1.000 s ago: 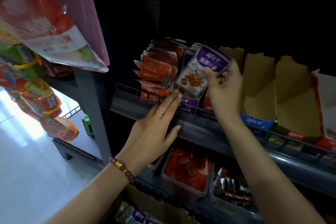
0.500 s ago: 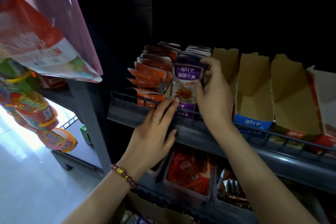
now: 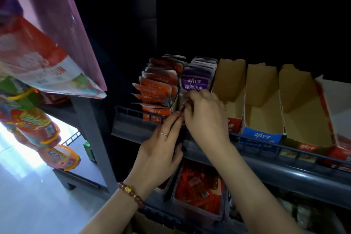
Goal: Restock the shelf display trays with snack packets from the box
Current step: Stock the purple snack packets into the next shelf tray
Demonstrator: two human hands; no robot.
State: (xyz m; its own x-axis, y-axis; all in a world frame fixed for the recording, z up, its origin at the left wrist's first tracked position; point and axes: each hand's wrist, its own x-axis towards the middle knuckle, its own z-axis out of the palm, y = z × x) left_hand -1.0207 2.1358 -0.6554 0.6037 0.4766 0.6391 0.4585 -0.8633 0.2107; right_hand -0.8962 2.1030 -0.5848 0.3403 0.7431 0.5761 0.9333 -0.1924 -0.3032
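Right hand (image 3: 205,118) pinches a purple foil snack packet (image 3: 195,83) into its cardboard tray (image 3: 175,103); left hand (image 3: 163,144), fingers straight, steadies the tray.

Open cardboard trays (image 3: 262,100) right of packed purple packets (image 3: 195,81)

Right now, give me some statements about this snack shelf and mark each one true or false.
The purple packets stand just right of the orange packets. True.
The blue-fronted tray is full of packets. False: it shows only bare cardboard inside.
The beaded bracelet is on the right wrist. False: it is on the left wrist.
The left hand and right hand meet at the purple packets' tray front. True.
The clear bin of red snacks sits above the hands. False: it is below them.
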